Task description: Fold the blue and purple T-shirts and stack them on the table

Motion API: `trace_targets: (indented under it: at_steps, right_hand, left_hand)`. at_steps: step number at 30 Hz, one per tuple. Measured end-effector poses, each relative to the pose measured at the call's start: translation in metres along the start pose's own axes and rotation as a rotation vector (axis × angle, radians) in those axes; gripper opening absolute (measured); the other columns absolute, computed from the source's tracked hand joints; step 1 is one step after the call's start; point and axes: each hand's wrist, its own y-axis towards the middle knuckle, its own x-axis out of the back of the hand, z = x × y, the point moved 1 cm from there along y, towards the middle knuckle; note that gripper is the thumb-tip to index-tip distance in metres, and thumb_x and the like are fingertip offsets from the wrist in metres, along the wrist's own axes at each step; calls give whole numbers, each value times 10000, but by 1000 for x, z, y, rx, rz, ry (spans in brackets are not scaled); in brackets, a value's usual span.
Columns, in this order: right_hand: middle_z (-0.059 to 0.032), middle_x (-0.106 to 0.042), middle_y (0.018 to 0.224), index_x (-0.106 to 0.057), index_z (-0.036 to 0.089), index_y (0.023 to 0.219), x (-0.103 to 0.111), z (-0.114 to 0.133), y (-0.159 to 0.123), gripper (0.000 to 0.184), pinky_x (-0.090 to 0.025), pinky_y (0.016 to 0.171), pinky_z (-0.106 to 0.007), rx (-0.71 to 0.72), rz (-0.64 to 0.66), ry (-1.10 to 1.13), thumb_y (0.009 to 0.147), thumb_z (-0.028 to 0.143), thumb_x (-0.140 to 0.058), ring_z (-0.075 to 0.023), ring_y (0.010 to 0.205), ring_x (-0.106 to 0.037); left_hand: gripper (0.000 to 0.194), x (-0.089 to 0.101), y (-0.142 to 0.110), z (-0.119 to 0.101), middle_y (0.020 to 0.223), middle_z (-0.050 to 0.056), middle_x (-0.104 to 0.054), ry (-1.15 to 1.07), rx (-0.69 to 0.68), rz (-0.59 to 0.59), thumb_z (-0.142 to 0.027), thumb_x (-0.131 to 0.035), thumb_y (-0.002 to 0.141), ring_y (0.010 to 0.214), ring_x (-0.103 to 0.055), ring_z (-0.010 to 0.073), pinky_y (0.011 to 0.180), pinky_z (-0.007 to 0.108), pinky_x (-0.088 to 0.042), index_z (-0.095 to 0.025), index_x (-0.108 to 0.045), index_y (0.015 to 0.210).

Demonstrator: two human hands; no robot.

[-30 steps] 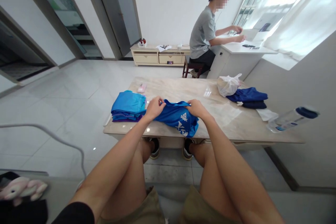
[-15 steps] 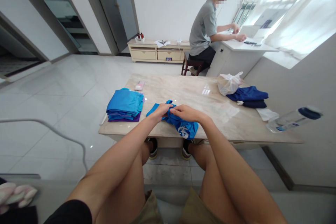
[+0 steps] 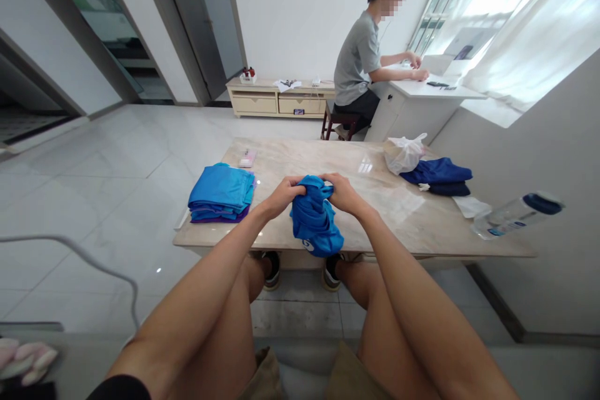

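A bright blue cloth (image 3: 316, 215) with a white print hangs bunched between my hands, over the near edge of the table. Its folds hide whether it is a garment or a bag. My left hand (image 3: 285, 194) grips its upper left side, thumb pressed on top. At the upper right, my right hand (image 3: 341, 190) is closed on the gathered rim. To the left, apart from my hands, lies a neat stack of folded blue cloths (image 3: 221, 190), with purple fabric at the bottom.
On the marble-patterned table (image 3: 370, 225) are a small pink packet (image 3: 247, 158), a white plastic bag (image 3: 405, 153), dark blue fabric (image 3: 438, 172) and a clear bottle (image 3: 515, 215) lying tilted at the right. Beyond it, another person (image 3: 359, 62) sits at a white desk (image 3: 417, 106).
The blue cloth has been raised from lying spread on the table and now hangs bunched. My hands have moved apart, one to each side of its upper edge.
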Motion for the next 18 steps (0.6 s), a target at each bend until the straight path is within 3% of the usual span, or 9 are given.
trace_targets:
  at_steps: [2,5,8,12,15,18]
  right_hand:
    - [-82,-840,1147,-830,202,1172,9,1,1,496,-536,1037,-344,-102,28,0,799,63,-534,-283,1118,-735]
    - [-77,-848,1126,-835,204,1169,23,-3,1,530,-539,1003,-314,-217,-122,-14,781,51,-509,-278,1091,-747]
    - [-101,-835,1180,-828,185,1141,32,-6,2,467,-530,1040,-338,-226,-277,11,843,100,-479,-284,1121,-734]
    - [-120,-816,1048,-779,180,1015,30,-4,3,354,-526,956,-357,-234,-352,65,914,174,-440,-281,998,-709]
    - [-84,-764,893,-707,208,921,26,-1,4,270,-493,862,-354,-253,-396,110,930,200,-436,-259,869,-650]
    - [-48,-700,820,-637,228,862,24,-2,6,201,-458,833,-351,-266,-548,168,913,198,-444,-238,824,-596]
  left_hand:
    - [303,13,-2,-4,810,21,-743,53,-18,-94,-300,-636,681,791,-655,206,752,288,-510,-165,-795,901]
    - [311,34,-7,-6,911,30,-786,314,-42,-178,-341,-743,715,891,-690,245,794,296,-535,-183,-820,972]
    - [263,54,-14,-1,820,14,-772,568,34,-151,-352,-868,673,848,-682,248,736,276,-510,-191,-827,877]
    - [251,76,-20,10,604,-15,-638,707,96,-212,-418,-829,759,678,-586,187,629,256,-395,-184,-772,687]
    - [323,86,-19,13,663,-4,-687,756,58,-286,-501,-791,800,716,-608,195,659,267,-397,-181,-810,766]
    - [446,89,-18,14,745,19,-743,800,32,-306,-624,-781,796,783,-649,224,689,284,-420,-181,-823,832]
